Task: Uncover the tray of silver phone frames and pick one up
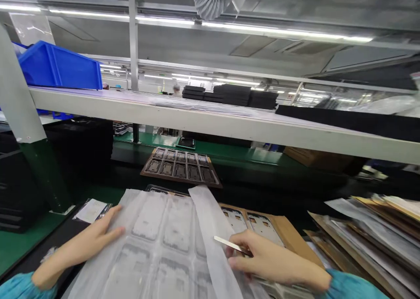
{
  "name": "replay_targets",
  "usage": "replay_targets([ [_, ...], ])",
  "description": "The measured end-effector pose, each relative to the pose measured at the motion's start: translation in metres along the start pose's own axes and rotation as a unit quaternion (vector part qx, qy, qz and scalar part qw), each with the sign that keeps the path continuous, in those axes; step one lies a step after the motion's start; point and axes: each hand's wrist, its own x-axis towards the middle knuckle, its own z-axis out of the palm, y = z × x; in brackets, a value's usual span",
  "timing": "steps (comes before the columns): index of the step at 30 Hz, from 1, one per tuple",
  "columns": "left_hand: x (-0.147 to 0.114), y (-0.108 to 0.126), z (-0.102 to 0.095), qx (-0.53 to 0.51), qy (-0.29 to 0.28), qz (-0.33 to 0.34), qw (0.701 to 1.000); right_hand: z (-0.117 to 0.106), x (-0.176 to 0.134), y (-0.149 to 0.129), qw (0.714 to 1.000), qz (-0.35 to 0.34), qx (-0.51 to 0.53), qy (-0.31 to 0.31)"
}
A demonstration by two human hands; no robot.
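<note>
Your left hand (92,240) is lying flat and open on the translucent sheet (164,246), which is running lengthwise away from you between both hands. Your right hand (269,259) is pinching a thin metal strip (228,244) at the sheet's right edge.

Hemmed overhead by the low shelf (210,124), rightward by stacked sheets (367,233); open green tabletop (16,242) leftward, dark gap before the brown tray (182,167)

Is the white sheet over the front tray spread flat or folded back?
Mostly spread: the white sheet covers the tray's pockets under the left hand, but its right edge is turned up into a strip beside the right hand.
</note>
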Motion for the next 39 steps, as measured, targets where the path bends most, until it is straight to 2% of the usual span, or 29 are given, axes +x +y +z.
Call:
replay_targets([
  [2, -0.012, 0.003, 0.003, 0.066, -0.033, 0.016, 0.997, 0.012, -0.002, -0.007, 1.0, -0.024, 0.006, 0.001],
  [3, -0.014, 0.006, 0.002, 0.09, -0.03, 0.028, 0.995, 0.016, -0.003, -0.012, 0.999, -0.038, 0.006, 0.005],
  [6, -0.015, 0.028, -0.008, 0.095, 0.026, 0.074, 0.992, 0.026, -0.003, -0.027, 0.998, -0.057, 0.009, 0.034],
  [9, -0.017, 0.075, -0.015, 0.006, 0.009, 0.136, 0.991, 0.031, 0.003, -0.044, 0.994, -0.056, 0.045, 0.087],
  [11, -0.019, 0.113, -0.014, -0.044, 0.006, 0.222, 0.974, 0.035, 0.013, -0.055, 0.989, -0.075, 0.078, 0.101],
  [13, -0.018, 0.146, -0.01, -0.035, 0.021, 0.299, 0.953, 0.04, 0.026, -0.063, 0.985, -0.102, 0.102, 0.094],
  [15, -0.012, 0.164, -0.005, 0.02, 0.023, 0.323, 0.946, 0.046, 0.04, -0.068, 0.983, -0.121, 0.103, 0.09],
  [18, 0.002, 0.158, -0.003, 0.089, 0.001, 0.298, 0.95, 0.055, 0.054, -0.07, 0.983, -0.125, 0.087, 0.107],
  [23, 0.014, 0.108, -0.018, 0.122, -0.017, 0.212, 0.97, 0.067, 0.065, -0.078, 0.982, -0.127, 0.092, 0.106],
  [27, 0.014, 0.079, -0.03, 0.1, -0.015, 0.138, 0.985, 0.075, 0.074, -0.089, 0.978, -0.174, 0.057, 0.103],
  [30, 0.008, 0.067, -0.039, 0.051, -0.013, 0.091, 0.994, 0.073, 0.075, -0.085, 0.976, -0.18, -0.006, 0.123],
  [34, 0.0, 0.066, -0.048, -0.053, -0.019, 0.058, 0.997, 0.061, 0.07, -0.06, 0.97, -0.112, -0.108, 0.188],
  [36, -0.001, 0.076, -0.05, -0.117, -0.027, 0.065, 0.991, 0.059, 0.07, -0.046, 0.969, -0.079, -0.146, 0.181],
  [39, 0.004, 0.099, -0.045, -0.216, -0.044, 0.094, 0.971, 0.058, 0.075, -0.033, 0.97, -0.082, -0.177, 0.144],
])
